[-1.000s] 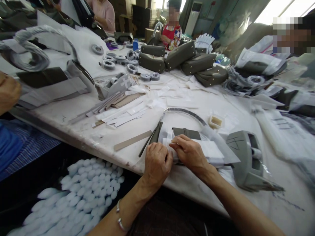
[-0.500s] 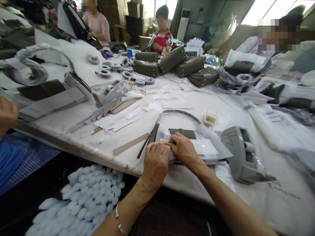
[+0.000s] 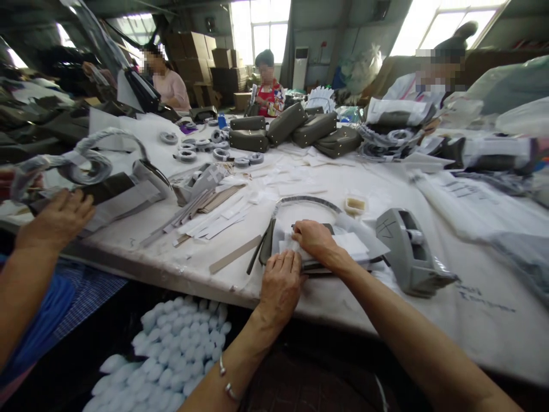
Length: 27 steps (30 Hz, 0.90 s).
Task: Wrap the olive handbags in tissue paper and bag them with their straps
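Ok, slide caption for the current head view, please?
Left hand and right hand on a dark olive handbag partly covered by white sheets, beside a grey plastic tape dispenser.

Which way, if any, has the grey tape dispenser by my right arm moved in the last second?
No. Against the handwriting on the table, the tape dispenser keeps its place; the whole view has shifted.

no words could be read: a dark handwritten character (image 3: 385, 230) marked the grey plastic tape dispenser (image 3: 409, 263), dark scrawled handwriting (image 3: 484, 295) the flat white worktop (image 3: 386, 186), blurred black strokes (image 3: 461, 187) the translucent white plastic sheeting (image 3: 452, 209).
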Available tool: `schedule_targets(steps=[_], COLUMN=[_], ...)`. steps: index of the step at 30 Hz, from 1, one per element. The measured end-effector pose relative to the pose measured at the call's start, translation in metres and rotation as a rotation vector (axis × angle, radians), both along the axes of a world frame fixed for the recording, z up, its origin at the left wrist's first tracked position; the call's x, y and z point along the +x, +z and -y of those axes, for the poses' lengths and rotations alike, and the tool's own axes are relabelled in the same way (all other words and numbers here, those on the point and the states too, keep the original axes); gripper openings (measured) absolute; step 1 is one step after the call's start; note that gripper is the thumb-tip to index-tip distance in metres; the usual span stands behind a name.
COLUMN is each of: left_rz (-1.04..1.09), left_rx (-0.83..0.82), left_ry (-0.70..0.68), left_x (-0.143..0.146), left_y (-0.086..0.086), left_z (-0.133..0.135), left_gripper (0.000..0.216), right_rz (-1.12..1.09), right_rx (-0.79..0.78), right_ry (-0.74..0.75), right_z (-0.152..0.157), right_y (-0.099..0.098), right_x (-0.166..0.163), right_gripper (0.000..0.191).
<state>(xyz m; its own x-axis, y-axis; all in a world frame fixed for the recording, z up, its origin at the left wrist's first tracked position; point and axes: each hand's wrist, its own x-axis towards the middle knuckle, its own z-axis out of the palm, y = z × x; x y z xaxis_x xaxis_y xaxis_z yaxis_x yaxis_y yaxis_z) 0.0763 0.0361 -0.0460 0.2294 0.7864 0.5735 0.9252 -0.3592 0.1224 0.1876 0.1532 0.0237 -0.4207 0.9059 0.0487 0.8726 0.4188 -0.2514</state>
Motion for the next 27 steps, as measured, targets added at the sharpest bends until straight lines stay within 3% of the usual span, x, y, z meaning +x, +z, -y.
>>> schedule_targets(steps=[3,7,11,14,18,21,27], left_rz=[-0.003,-0.008,-0.016,-0.04,-0.076,-0.073,-0.057], left_rx=[0.007,0.056,0.114,0.147,0.188,0.167,0.11], left_ry=[0.008,-0.004,-0.009,-0.02,-0.017,-0.012,-0.001], left_x=[0.001,0.001,-0.002,-0.003,-0.004,-0.003,-0.003], left_y=[-0.001,0.0,-0.001,-0.001,0.001,0.002,0.002], left_z=[0.0,0.0,-0.003,-0.006,-0.007,-0.006,-0.005], left_gripper=[0.038,0.035,0.032,0.029,0.027,0.028,0.028], right_rz=[-0.179,-0.492,-0.575,-0.641,-0.748,-0.846,-1.053], right_rx=[0.12,0.198,0.088,-0.072,-0.265,-0.324,-0.271], right_ry=[-0.064,-0.314,-0.63,-0.772,-0.791,-0.795,-0.784], right_z=[0.004,0.015,0.031,0.041,0.044,0.04,0.034], right_y=[0.018,0.041,0.045,0.029,0.004,-0.005,0.005], right_x=[0.038,0.137,0.242,0.287,0.295,0.287,0.28], right_gripper=[0.014,0.026,0.03,0.028,0.037,0.036,0.032])
